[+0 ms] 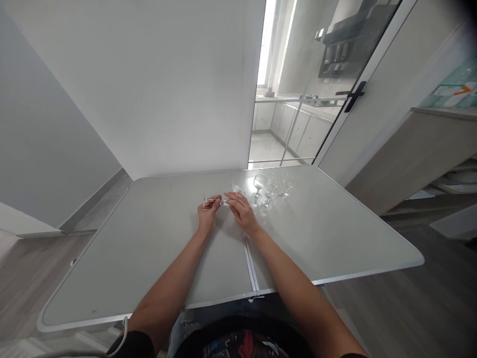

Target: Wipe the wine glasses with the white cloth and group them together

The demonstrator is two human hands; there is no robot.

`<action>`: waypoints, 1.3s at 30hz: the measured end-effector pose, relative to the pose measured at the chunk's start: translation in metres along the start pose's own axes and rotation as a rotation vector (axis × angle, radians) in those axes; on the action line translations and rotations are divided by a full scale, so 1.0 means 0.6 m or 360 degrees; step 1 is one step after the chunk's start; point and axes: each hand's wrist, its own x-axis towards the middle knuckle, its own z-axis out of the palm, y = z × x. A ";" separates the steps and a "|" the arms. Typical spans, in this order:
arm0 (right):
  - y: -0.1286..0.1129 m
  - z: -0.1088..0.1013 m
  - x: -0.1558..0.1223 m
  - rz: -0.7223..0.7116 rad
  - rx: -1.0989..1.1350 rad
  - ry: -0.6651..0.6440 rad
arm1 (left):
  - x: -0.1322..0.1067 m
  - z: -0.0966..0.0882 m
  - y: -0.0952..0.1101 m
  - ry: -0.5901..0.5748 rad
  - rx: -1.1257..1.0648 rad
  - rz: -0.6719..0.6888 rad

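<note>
My left hand is closed around a small clear glass, which lies sideways in the fingers; much of it is hidden. Close by on the right, my right hand has its fingers bent together at the other end of that glass. A white, tissue-like piece shows behind the right fingers, partly covered by them. Just right of this hand, several clear stemmed glasses stand upright in a group, among them a larger round one and one at the right.
Both hands are over a pale folding table with a metal edge and a centre seam. Its far side meets a white wall. Beyond it on the right stands a glazed door, with a shelf unit farther right.
</note>
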 end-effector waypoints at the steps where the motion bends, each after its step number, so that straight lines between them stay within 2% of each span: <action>1: 0.002 -0.002 0.000 0.0000 -0.0071 0.0005 | -0.004 0.002 0.001 -0.0056 0.0059 0.0015; 4: 0.006 -0.008 0.000 0.0084 -0.0192 0.0100 | -0.015 0.007 0.005 -0.0292 0.0220 0.0013; 7: 0.008 -0.009 0.001 0.0262 -0.0038 0.0192 | -0.021 0.009 0.006 -0.0409 0.0223 -0.0011; 9: 0.012 -0.006 0.002 0.0453 0.0221 0.0224 | -0.019 0.007 0.003 -0.0338 0.0120 -0.0017; 14: 0.026 0.019 0.002 0.1095 0.1000 0.0400 | -0.001 -0.003 -0.002 -0.0056 -0.0149 -0.0086; 16: 0.028 0.028 -0.002 0.1188 0.1139 0.0407 | 0.005 -0.005 -0.002 0.0038 -0.0184 -0.0116; 19: 0.023 0.033 -0.006 0.1012 0.0933 0.0344 | 0.010 -0.008 -0.001 0.0139 -0.0219 -0.0081; 24: 0.004 0.025 -0.011 0.0341 0.0297 0.0238 | 0.016 -0.016 0.000 0.0206 -0.0252 0.0024; 26: -0.001 0.021 -0.013 0.0175 0.0171 0.0177 | 0.017 -0.018 0.000 0.0203 -0.0223 0.0007; 30: -0.001 0.013 -0.014 0.0082 -0.0007 0.0219 | 0.014 -0.012 0.000 0.0194 -0.0186 -0.0001; 35: -0.005 0.007 -0.003 -0.0067 -0.0145 -0.0072 | -0.002 0.002 0.003 -0.0042 -0.0052 0.0006; 37: -0.005 0.005 0.001 0.0031 -0.0126 -0.0019 | -0.008 0.004 0.004 -0.0115 -0.0005 0.0030; 39: -0.001 0.004 0.003 0.0235 0.0013 0.0088 | -0.011 0.005 0.005 -0.0171 0.0018 0.0022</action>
